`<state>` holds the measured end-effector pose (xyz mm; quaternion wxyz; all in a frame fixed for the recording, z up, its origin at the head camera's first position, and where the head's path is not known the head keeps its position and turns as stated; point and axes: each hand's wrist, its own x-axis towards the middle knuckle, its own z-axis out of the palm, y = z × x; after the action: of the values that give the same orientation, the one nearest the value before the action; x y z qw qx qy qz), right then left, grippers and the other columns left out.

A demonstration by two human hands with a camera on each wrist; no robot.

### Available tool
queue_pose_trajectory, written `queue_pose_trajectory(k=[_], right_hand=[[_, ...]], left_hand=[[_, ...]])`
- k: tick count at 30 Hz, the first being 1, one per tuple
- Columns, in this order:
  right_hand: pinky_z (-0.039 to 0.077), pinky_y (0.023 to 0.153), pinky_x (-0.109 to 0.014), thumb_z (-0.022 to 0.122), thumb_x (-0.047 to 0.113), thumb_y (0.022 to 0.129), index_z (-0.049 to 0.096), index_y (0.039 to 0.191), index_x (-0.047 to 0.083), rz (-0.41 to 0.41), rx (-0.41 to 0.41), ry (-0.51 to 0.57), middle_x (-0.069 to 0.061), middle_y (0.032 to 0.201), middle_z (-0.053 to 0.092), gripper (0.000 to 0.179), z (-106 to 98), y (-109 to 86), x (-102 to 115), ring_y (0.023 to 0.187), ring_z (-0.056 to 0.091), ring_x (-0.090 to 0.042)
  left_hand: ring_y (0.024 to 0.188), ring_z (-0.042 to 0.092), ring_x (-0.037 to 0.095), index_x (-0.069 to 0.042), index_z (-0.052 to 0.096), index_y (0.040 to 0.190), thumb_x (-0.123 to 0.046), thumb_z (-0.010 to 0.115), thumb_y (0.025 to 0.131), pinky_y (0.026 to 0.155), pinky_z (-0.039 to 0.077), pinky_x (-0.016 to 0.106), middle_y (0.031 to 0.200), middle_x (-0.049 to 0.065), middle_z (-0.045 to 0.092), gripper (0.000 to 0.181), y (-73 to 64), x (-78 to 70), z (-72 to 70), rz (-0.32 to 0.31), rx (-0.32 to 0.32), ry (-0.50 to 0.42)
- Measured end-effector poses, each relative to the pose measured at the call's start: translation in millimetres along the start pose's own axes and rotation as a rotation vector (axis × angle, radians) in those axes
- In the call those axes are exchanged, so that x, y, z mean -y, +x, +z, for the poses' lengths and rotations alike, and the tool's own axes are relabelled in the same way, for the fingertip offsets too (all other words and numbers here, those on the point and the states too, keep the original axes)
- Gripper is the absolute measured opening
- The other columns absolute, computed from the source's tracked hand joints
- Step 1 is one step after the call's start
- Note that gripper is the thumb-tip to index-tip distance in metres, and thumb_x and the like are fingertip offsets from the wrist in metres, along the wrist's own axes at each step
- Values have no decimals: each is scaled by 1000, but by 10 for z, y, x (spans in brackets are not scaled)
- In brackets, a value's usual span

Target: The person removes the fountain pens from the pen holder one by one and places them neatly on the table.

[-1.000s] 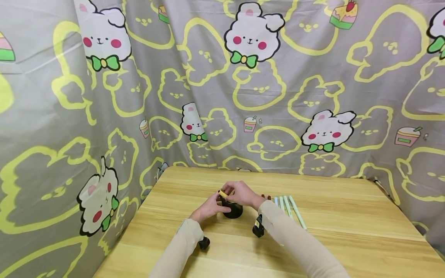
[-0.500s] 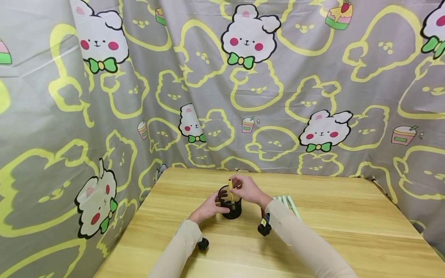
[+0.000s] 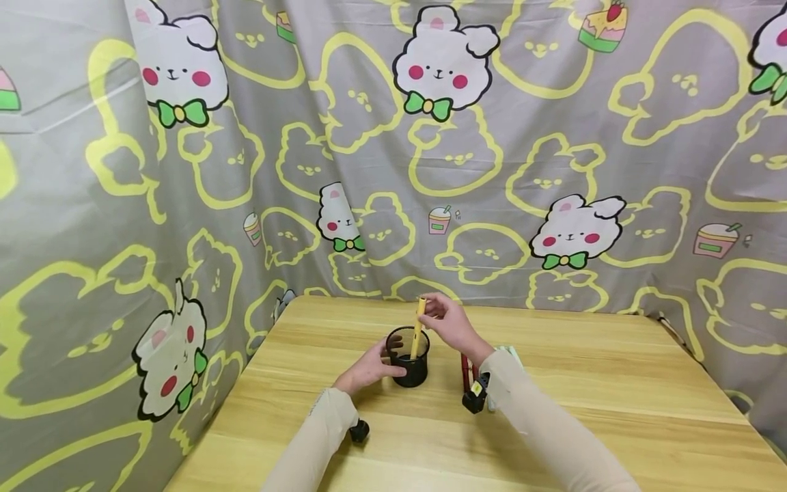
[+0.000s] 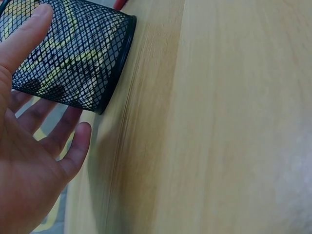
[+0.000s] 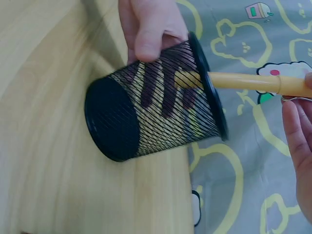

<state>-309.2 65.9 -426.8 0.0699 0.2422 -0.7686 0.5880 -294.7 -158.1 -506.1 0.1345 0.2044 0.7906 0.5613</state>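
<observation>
A black mesh pen holder (image 3: 410, 372) stands on the wooden table, its round mouth facing up. My left hand (image 3: 371, 367) grips it from the left, the thumb along the near side and the fingers around the far side, as seen through the mesh in the right wrist view. In my right hand (image 3: 451, 324), a yellow pen (image 3: 419, 331) is pinched near its upper end. Its lower end reaches down past the rim into the holder, nearly upright with a slight lean to the right. Through the mesh (image 5: 170, 97), that end shows just inside the mouth.
Red pens (image 3: 465, 372) lie to the right of the holder, partly behind the right wrist camera (image 3: 475, 398). Several mint-green pens (image 3: 512, 353) lie farther right, mostly hidden by the right sleeve (image 3: 522, 396). A patterned curtain (image 3: 479, 171) hangs behind the table.
The yellow pen has gone from strongly tilted over the holder's mouth to nearly upright, then higher and slightly right with my right hand. My left hand and the holder have stayed in place.
</observation>
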Motion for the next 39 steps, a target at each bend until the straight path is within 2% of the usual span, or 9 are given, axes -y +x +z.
queue_pose_trajectory(k=[4, 7, 15, 17, 23, 27, 34, 39], right_hand=[[53, 71, -42, 66, 1, 87, 53, 126, 0, -5, -23, 73, -17, 98, 64, 41, -104, 26, 21, 82, 63, -19], [53, 74, -45, 64, -1, 88, 51, 128, -2, -8, -57, 130, -21, 100, 63, 42, -187, 59, 35, 81, 63, -17], [54, 73, -31, 62, -7, 87, 43, 132, -3, 3, -190, 350, -16, 95, 62, 50, -442, 85, 61, 78, 65, -13], [54, 72, -30, 62, -7, 87, 41, 134, -4, -6, -212, 377, -13, 94, 63, 51, -517, 72, 59, 77, 65, -13], [54, 73, -33, 61, -6, 88, 42, 132, -5, -8, -251, 374, -3, 89, 63, 48, -769, -5, 36, 76, 65, -12], [55, 71, -31, 61, -4, 89, 50, 126, 3, 17, -267, 359, 1, 84, 63, 39, -964, -66, -9, 73, 64, -11], [54, 68, -25, 62, 4, 91, 52, 124, 9, 102, -208, 265, 3, 82, 64, 35, -1330, -206, -167, 70, 63, -9], [54, 68, -26, 61, 6, 92, 50, 127, 2, 145, -170, 164, 2, 86, 64, 37, -1544, -315, -288, 72, 64, -9]], left_hand=[[128, 37, 39, -3, 31, 146, -17, 74, 83, 100, 32, 56, 143, 19, 38, 77, -2, 10, -10, -2, -6, 26], [128, 37, 39, -3, 31, 146, -17, 74, 83, 100, 31, 56, 143, 19, 38, 77, -6, 1, -22, 2, -10, 31], [128, 37, 37, -5, 33, 145, -19, 75, 83, 101, 31, 55, 143, 17, 39, 76, -9, -18, -27, 1, -15, 50], [128, 36, 36, -5, 33, 145, -19, 75, 83, 101, 31, 54, 143, 16, 39, 77, -6, -14, -24, 1, -14, 49], [128, 36, 36, -6, 34, 145, -20, 75, 83, 100, 31, 54, 143, 15, 40, 76, 0, 15, -18, 0, -12, 38], [128, 37, 36, -6, 34, 145, -20, 75, 82, 100, 32, 54, 143, 15, 40, 76, -7, 9, -15, -6, -11, 38], [126, 38, 38, -3, 33, 144, -17, 75, 82, 99, 32, 55, 142, 19, 40, 76, -1, 11, -11, 3, -9, 36], [126, 39, 38, -3, 33, 144, -17, 75, 83, 99, 32, 55, 143, 19, 39, 76, 13, 17, -14, 6, -8, 25]])
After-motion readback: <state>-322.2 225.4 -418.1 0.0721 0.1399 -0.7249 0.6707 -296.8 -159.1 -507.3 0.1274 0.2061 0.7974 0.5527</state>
